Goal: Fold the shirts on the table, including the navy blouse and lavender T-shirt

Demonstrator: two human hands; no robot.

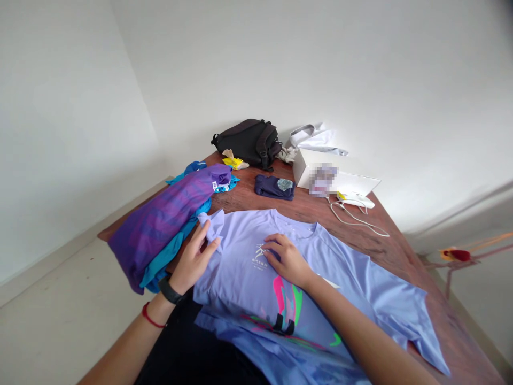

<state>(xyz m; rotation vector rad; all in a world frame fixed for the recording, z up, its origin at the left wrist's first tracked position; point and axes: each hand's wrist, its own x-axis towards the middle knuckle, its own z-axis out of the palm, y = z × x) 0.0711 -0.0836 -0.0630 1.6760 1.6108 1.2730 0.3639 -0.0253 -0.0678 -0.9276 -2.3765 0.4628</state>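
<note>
A lavender T-shirt (236, 262) with a small chest logo and pink and green print lies spread over the near part of the table, its lower part hanging over the front edge. My left hand (193, 262), with a black band and a red string on the wrist, is closed on the sleeve at the left, where the cloth bunches up. On the chest beside the logo rests my right hand (289, 260), palm down, fingers apart and slightly bent. The right sleeve is laid out towards the table's right edge.
Purple (168, 214) and blue clothes (160, 262) overhang the left edge. Farther back are a folded navy garment (274, 187), a black backpack (244, 141), a yellow packet (234, 161), a white box (306, 163), white cloth (316, 136) and a white cable (352, 223). Walls stand behind.
</note>
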